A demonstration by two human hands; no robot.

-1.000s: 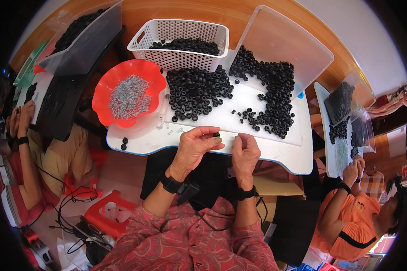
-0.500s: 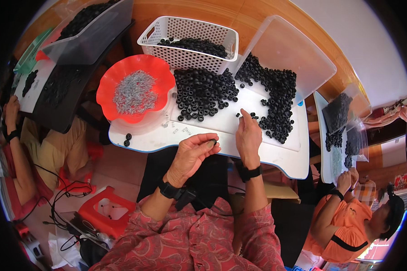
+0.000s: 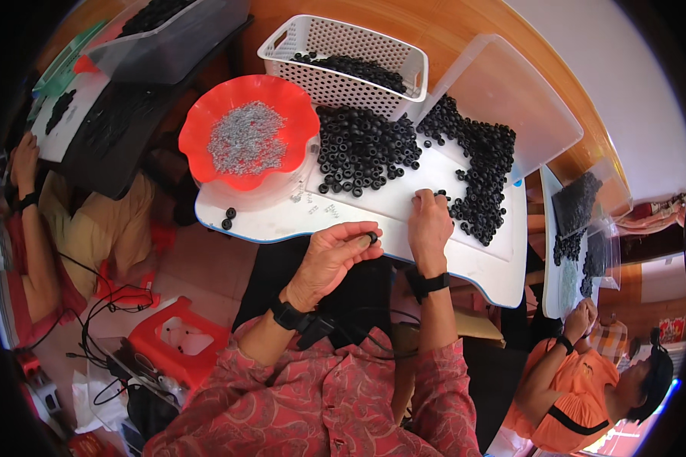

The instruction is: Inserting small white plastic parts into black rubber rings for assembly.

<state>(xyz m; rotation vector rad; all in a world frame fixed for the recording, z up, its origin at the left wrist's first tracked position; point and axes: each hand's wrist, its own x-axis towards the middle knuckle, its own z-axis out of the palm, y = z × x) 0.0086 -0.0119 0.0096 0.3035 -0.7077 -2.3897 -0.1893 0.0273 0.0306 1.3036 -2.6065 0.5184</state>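
My left hand (image 3: 320,263), just off the table's front edge, pinches a small black ring (image 3: 373,238) between thumb and forefinger. To its right, over the white board on the table (image 3: 404,240), my right hand (image 3: 431,228) is closed with its fingers curled down. Whatever those fingertips hold is hidden. Right beyond them spreads a heap of small black ring-shaped parts (image 3: 484,171). Another pile of the same black parts (image 3: 366,152) lies farther left. A red wavy-edged dish (image 3: 301,114) holds small silvery metal pieces (image 3: 244,141).
A white perforated basket (image 3: 335,95) with black parts stands behind the pile. A translucent bin (image 3: 511,95) lies tipped behind the right heap. Two loose black parts (image 3: 228,218) sit at the table's left edge. Other people work at tables left and right; a red stool (image 3: 175,343) stands below.
My right hand has gone from a pointing forefinger to curled fingers at the loose parts. The ring in my left hand shows more clearly. The whole view has shifted slightly.
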